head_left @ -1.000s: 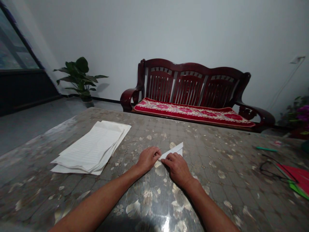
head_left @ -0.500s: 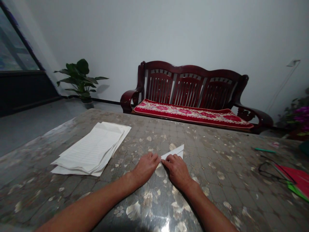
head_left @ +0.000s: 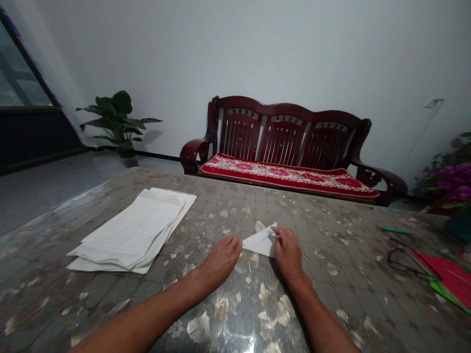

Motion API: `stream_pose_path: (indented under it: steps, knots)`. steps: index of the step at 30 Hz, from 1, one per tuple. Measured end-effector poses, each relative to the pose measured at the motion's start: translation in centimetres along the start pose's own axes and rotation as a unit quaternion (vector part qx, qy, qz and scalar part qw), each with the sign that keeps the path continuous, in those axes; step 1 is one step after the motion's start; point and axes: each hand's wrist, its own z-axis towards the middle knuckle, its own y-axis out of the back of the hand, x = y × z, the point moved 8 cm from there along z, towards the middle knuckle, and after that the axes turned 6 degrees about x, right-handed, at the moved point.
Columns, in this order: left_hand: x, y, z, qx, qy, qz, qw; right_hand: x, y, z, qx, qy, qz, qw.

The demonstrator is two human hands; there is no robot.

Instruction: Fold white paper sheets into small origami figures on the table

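Observation:
A small folded white paper (head_left: 259, 241) lies flat on the flower-patterned table (head_left: 331, 294). My left hand (head_left: 221, 260) rests palm down with its fingers together, the fingertips pressing on the paper's left corner. My right hand (head_left: 287, 251) lies on the paper's right edge with its fingers curled down onto the fold. Both forearms stretch out over the table from the near edge.
A stack of lined white sheets (head_left: 134, 230) lies to the left. Glasses (head_left: 406, 259), red and green paper (head_left: 451, 279) and a green pen (head_left: 395, 230) are at the right. A wooden bench with a red cushion (head_left: 287, 174) stands behind the table, a potted plant (head_left: 116, 122) by the wall.
My right hand has slid from the paper's left corner along the fold to its right edge, uncovering more of the paper. My left hand stayed at the left corner.

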Motion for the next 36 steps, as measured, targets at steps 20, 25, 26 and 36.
stream_pose_path:
  steps: [20,25,26,36]
  knots:
    - [2.0,0.9,2.3,-0.01,0.117,-0.133,0.984,-2.7,-1.7,0.8,0.075,-0.051,-0.092,0.992]
    - [2.8,0.8,2.9,-0.012,0.128,-0.189,0.973,-1.8,-1.5,0.5,0.048,-0.046,-0.162,0.985]
    - [2.9,0.8,3.1,-0.008,0.13,-0.196,0.972,-1.8,-1.4,0.4,0.041,-0.052,-0.173,0.983]
    - [1.3,1.4,4.4,0.009,0.125,-0.192,0.973,-2.3,-1.5,0.1,0.04,-0.082,-0.128,0.988]
